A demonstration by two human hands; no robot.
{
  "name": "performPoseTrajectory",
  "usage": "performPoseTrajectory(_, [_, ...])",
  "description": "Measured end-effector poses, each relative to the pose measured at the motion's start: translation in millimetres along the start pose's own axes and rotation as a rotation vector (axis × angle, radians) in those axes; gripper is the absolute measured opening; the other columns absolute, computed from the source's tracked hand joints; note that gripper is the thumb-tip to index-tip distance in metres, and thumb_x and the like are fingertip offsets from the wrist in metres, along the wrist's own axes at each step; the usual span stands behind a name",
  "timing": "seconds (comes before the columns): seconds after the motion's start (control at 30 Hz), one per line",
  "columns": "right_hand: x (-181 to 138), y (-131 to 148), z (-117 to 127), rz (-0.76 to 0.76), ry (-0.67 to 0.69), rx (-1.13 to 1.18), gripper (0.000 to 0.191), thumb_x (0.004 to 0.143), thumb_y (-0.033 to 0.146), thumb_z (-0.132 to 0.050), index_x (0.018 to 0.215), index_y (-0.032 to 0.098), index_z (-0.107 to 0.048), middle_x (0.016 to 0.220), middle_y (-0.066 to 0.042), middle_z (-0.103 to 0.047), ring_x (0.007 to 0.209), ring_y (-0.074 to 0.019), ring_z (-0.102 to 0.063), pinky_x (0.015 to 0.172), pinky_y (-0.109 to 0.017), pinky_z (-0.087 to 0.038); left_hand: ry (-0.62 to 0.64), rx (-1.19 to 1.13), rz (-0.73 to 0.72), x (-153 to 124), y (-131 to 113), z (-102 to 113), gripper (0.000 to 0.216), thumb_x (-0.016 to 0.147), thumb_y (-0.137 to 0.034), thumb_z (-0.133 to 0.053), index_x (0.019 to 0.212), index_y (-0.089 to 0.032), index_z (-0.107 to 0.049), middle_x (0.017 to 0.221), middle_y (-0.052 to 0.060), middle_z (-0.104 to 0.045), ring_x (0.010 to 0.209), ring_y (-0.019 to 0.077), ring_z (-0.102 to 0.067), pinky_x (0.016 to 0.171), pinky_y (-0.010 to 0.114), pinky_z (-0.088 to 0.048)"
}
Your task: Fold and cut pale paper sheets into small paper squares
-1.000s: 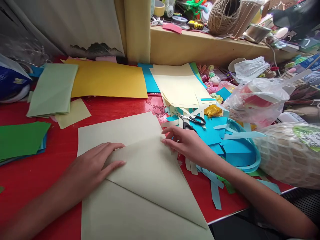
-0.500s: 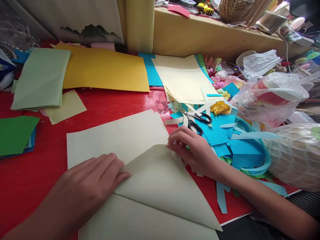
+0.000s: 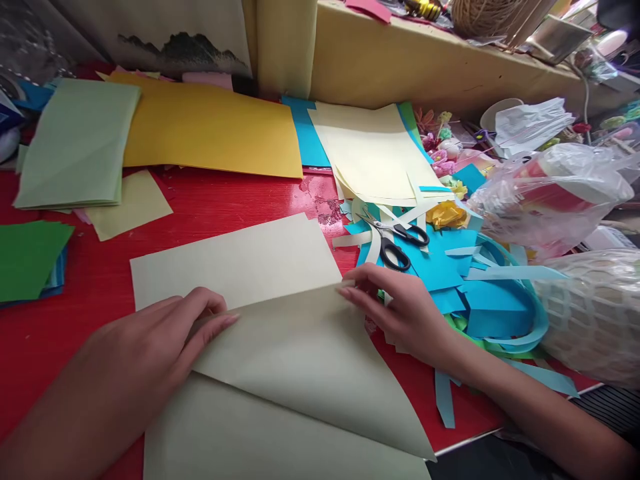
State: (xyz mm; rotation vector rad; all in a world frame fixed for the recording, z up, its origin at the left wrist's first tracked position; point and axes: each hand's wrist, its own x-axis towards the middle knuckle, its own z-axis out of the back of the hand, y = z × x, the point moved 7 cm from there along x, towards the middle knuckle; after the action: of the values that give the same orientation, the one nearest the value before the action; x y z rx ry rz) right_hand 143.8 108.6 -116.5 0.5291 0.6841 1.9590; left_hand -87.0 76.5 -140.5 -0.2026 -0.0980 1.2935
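Note:
A large pale sheet of paper (image 3: 295, 333) lies before me, its near part curled over toward me in a soft bend. My left hand (image 3: 160, 340) pinches the folded edge at its left end, thumb on top and fingers bent. At the right end of that edge, my right hand (image 3: 400, 307) pinches the paper between thumb and fingers. Flat paper of the same pale colour shows beyond the edge and beneath the flap. Just past my right hand, black-handled scissors (image 3: 395, 243) rest on blue paper scraps (image 3: 440, 260).
On the red table (image 3: 230, 200) lie a pale green paper stack (image 3: 80, 143), yellow-orange paper (image 3: 210, 127), cream sheets (image 3: 370, 147) and green paper (image 3: 30, 260). Plastic-wrapped items (image 3: 555, 193) and a net-covered bundle (image 3: 595, 313) crowd the right side. A ledge (image 3: 400, 60) runs behind.
My left hand has moved left along the paper and now grips its edge. The folded edge has become straighter between my hands. My right hand has shifted slightly right and down.

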Motion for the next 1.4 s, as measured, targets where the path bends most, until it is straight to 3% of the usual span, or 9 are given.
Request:
performPoseTrajectory(0.1, [8.7,-13.5,-4.2,-0.153,0.026,-0.026,0.015,0.09,0.025,-0.051,0.075,0.019,-0.053,0.07,-0.001,-0.062,0.062,-0.0125,-0.057,0.051,-0.022,-0.038,0.071,-0.133,0.075,3.5,4.2,-4.4,0.037,0.09,-0.059,-0.029,0.088,-0.03,-0.051,0.082,-0.005,-0.066,0.067,0.019,-0.063,0.06,0.029,-0.037])
performPoseTrajectory(0.27, [16.1,-16.6,-5.8,-0.226,0.024,-0.041,0.013,0.087,0.023,-0.053,0.075,0.02,-0.053,0.076,-0.001,-0.064,0.07,-0.015,-0.059,0.053,-0.024,-0.036,0.159,-0.167,0.268,3.9,11.6,-9.8,0.037,0.085,-0.064,-0.033,0.089,-0.031,-0.048,0.087,-0.005,-0.067,0.071,0.0224,-0.064,0.06,0.031,-0.038])
performPoseTrajectory(0.67, [24.3,-22.9,-4.6,-0.32,-0.019,-0.055,0.011,0.083,0.025,-0.058,0.091,0.019,-0.056,0.073,0.002,-0.063,0.062,-0.0121,-0.055,0.055,-0.024,-0.036,0.175,-0.181,0.296,7.9,13.1,-9.2,0.04,0.081,-0.067,-0.034,0.084,-0.03,-0.048,0.086,-0.005,-0.067,0.072,0.0213,-0.063,0.059,0.029,-0.039])
performPoseTrajectory(0.9, [25.2,-23.9,-5.3,-0.3,-0.058,-0.092,0.022,0.082,0.029,-0.059,0.101,0.02,-0.052,0.077,0.0,-0.064,0.062,-0.0138,-0.056,0.054,-0.025,-0.035,0.157,-0.224,0.34,8.9,3.7,2.3,0.031,0.085,-0.059,-0.039,0.084,-0.03,-0.048,0.084,-0.005,-0.066,0.072,0.0211,-0.062,0.061,0.028,-0.038])
performPoseTrajectory(1.27, [28.0,-25.3,-9.2,-0.245,-0.097,-0.316,0.025,0.085,0.037,-0.06,0.1,0.019,-0.054,0.081,-0.004,-0.065,0.067,-0.0172,-0.058,0.055,-0.027,-0.035,0.178,-0.224,0.341,9.3,6.5,-0.5,0.032,0.085,-0.06,-0.036,0.088,-0.03,-0.049,0.086,-0.004,-0.066,0.073,0.0215,-0.062,0.062,0.028,-0.039])
performPoseTrajectory(1.4, [21.7,-20.6,-8.7,-0.128,-0.094,-0.284,0.028,0.086,0.034,-0.06,0.107,0.018,-0.054,0.094,-0.007,-0.065,0.074,-0.018,-0.062,0.055,-0.027,-0.042,0.196,-0.224,0.349,7.8,7.3,-3.1,0.034,0.086,-0.061,-0.033,0.09,-0.031,-0.048,0.09,-0.004,-0.066,0.078,0.0229,-0.062,0.065,0.03,-0.039])
